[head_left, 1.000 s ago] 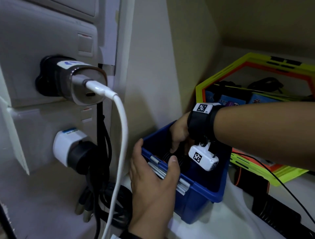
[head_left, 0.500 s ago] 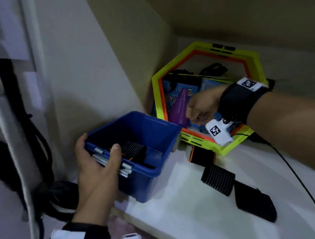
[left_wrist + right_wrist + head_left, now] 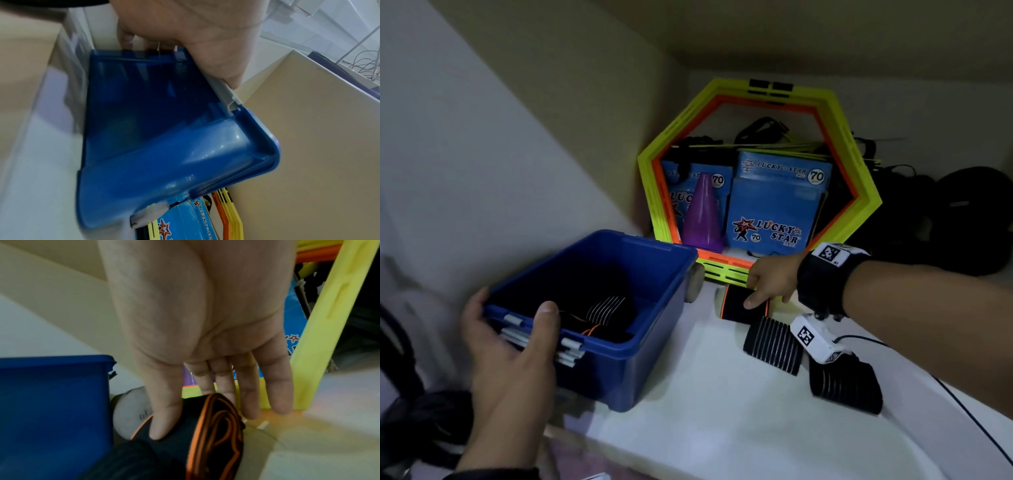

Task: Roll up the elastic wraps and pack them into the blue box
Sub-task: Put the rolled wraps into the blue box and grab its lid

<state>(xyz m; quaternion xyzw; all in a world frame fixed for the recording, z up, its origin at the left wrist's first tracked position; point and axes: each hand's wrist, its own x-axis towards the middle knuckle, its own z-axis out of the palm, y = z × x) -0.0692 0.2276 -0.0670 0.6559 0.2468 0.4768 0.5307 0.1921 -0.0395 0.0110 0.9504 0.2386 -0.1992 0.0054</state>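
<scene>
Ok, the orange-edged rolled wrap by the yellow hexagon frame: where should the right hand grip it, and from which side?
Grip the orange-edged rolled wrap across its black curved middle, coming from above. It lies on its side on the white shelf, orange-trimmed spiral ends facing sideways, so squeezing across the roll likely keeps the layers from unwinding. The right hand is already placed so: thumb on the near side, fingers over the far side.

The large light-blue packet (image 3: 779,202) standing inside the yellow-and-orange hexagonal frame (image 3: 866,205) reads "LUCKY STAR" along its top edge beside a round white "70" badge; lower down it repeats "LUCKY STAR" in big white letters with "BLUE" beneath and a smaller "70". The second light-blue packet (image 3: 688,178) to its left shows a "70" badge and "LUC", the rest hidden by a purple plastic cone (image 3: 702,216). The left wrist view catches "LUCKY ST" on a packet's edge.
</scene>
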